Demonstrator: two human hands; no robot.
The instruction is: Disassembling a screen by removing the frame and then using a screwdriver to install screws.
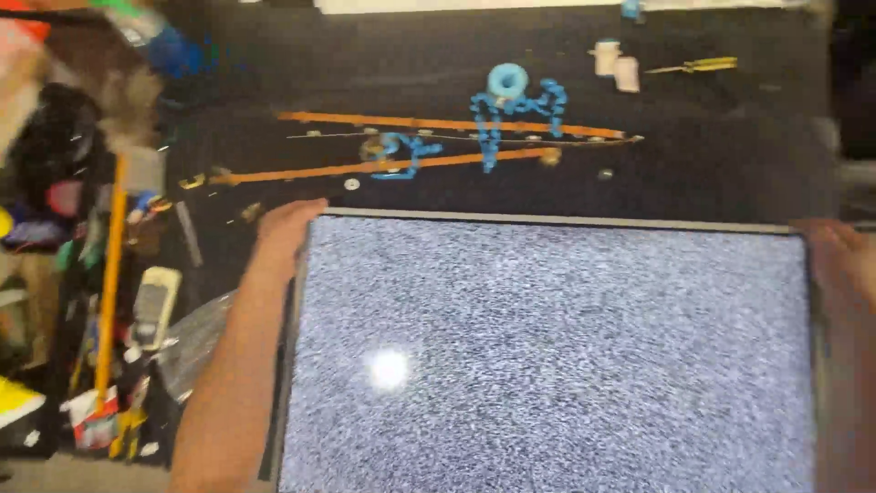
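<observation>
A large flat panel (547, 356) with a speckled grey surface and a thin metal frame fills the lower middle of the view; a bright light spot reflects on it. My left hand (285, 230) grips its far left corner, the forearm running down along the left edge. My right hand (838, 251) grips its far right corner. The picture is blurred by motion.
Beyond the panel, on a dark mat (712, 155), lie orange strips (438, 123), blue tape pieces with a blue roll (507, 80), small white parts (616, 64), a yellow-handled screwdriver (698, 66) and small washers. Cluttered tools and a long orange rod (111, 274) crowd the left side.
</observation>
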